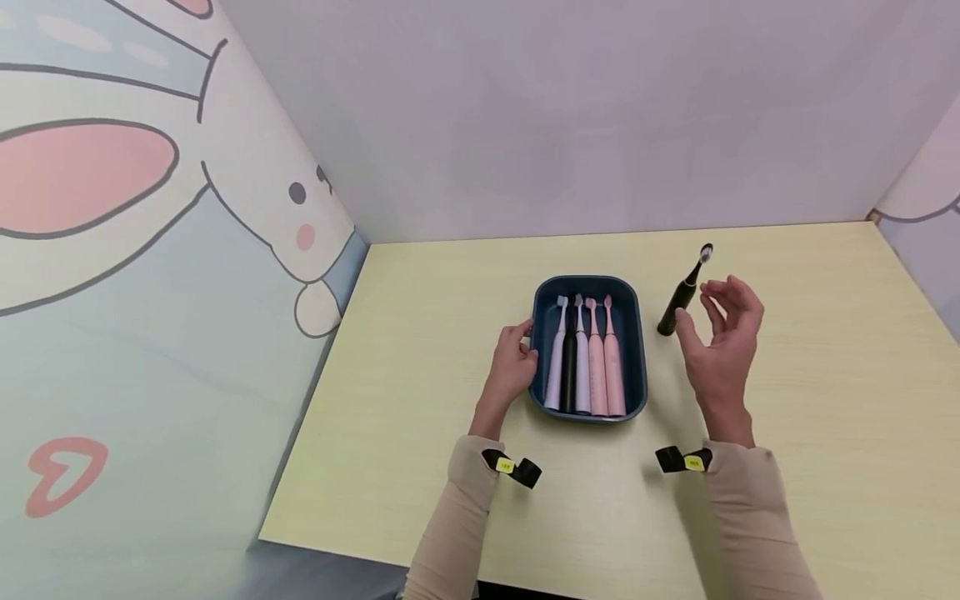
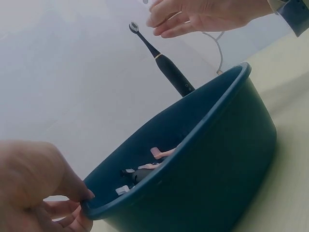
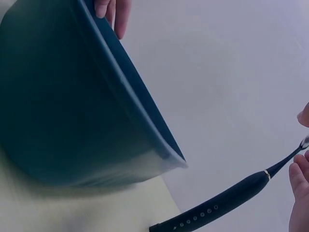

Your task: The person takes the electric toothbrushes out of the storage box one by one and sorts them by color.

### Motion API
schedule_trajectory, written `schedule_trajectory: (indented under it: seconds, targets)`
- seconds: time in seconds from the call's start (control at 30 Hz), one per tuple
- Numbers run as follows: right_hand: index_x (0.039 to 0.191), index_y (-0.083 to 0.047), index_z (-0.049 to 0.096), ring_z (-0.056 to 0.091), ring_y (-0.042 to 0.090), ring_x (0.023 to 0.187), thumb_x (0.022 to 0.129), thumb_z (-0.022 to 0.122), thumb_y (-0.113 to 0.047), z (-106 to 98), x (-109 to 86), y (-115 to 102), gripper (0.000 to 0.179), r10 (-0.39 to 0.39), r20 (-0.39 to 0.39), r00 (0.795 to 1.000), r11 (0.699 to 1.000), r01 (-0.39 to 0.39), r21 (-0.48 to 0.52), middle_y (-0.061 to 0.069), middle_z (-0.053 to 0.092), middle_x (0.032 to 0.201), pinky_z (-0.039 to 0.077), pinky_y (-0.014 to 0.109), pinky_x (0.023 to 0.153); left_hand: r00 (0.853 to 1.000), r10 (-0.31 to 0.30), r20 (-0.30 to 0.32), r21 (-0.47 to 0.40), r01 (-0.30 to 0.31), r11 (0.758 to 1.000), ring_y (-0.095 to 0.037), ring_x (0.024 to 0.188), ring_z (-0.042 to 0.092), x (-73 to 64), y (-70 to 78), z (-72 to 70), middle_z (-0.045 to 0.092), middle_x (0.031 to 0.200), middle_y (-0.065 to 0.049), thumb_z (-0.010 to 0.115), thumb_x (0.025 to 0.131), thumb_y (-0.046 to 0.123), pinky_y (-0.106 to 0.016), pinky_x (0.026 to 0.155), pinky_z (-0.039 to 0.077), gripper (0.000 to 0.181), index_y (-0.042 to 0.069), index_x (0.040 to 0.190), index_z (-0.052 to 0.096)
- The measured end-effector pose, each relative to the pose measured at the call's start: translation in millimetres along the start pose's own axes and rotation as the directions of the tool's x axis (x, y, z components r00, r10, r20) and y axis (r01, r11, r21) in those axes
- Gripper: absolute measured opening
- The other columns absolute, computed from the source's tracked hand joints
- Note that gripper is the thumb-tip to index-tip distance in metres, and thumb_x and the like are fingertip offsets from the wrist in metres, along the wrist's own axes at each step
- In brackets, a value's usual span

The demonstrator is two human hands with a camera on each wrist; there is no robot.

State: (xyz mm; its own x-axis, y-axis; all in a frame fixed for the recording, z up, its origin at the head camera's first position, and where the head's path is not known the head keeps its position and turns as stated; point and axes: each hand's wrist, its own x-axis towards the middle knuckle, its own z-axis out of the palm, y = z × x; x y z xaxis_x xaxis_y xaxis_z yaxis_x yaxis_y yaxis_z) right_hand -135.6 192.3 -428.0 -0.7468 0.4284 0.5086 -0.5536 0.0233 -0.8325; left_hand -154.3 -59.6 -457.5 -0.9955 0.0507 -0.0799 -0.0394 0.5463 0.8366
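My left hand (image 1: 514, 362) pinches the left rim of a dark blue plastic bin (image 1: 643, 392), thumb over the edge in the left wrist view. Several electric toothbrushes lie side by side in the bin: two lilac ones, a black toothbrush (image 1: 570, 367) between them, and two pink ones, including a pink toothbrush (image 1: 613, 375) on the right. To the right of the bin, another black electric toothbrush (image 1: 681, 298) stands on its base, brush head up. Beside it is my right hand (image 1: 723, 342), thumb and fingers parted and loosely bent, holding nothing.
A pale wooden table (image 1: 405, 375) carries everything. Behind it rises a plain lilac wall (image 1: 600, 117); at the left, a wall with a cartoon rabbit (image 1: 277, 217) meets the table edge. Black camera straps (image 1: 517, 469) sit at both sleeve cuffs.
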Motion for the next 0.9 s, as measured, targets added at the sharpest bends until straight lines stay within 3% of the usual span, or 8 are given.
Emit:
schedule_trajectory:
  seconds: [0.23, 0.57, 0.9]
  targets:
    - [0.135, 0.004, 0.037, 0.049, 0.031, 0.118, 0.078, 0.059, 0.019, 15, -7.7, -10, 0.063, -0.014, 0.073, 0.997, 0.999, 0.017, -0.037, 0.021, 0.048, 0.125, 0.039, 0.029, 0.106, 1.000, 0.000, 0.004, -0.013, 0.000, 1.000, -0.015, 0.085, 0.048, -1.4, 2.1, -0.7, 0.048, 0.125, -0.011, 0.052, 0.093, 0.001, -0.026, 0.074, 0.044, 0.051, 0.006, 0.143, 0.043]
    - [0.139, 0.001, 0.035, 0.049, 0.030, 0.120, 0.080, 0.059, 0.018, 36, -19.4, -10, 0.066, -0.014, 0.172, 0.985, 0.997, 0.027, -0.071, 0.014, 0.048, 0.126, 0.038, 0.029, 0.106, 1.000, -0.004, 0.010, -0.006, 0.004, 1.000, -0.015, 0.085, 0.047, -1.6, 1.6, -1.4, 0.047, 0.126, -0.010, 0.052, 0.093, 0.002, -0.025, 0.073, 0.043, 0.051, 0.006, 0.143, 0.043]
    - [0.140, 0.004, 0.034, 0.049, 0.036, 0.119, 0.081, 0.062, 0.014, 47, -25.3, -8, 0.065, 0.030, 0.225, 0.974, 0.979, 0.017, -0.205, 0.031, 0.044, 0.127, 0.039, 0.031, 0.106, 0.999, 0.036, 0.004, -0.012, -0.036, 0.999, -0.014, 0.082, 0.048, -1.8, 0.5, -2.1, 0.048, 0.123, -0.012, 0.051, 0.092, -0.001, -0.024, 0.073, 0.043, 0.051, 0.003, 0.142, 0.044]
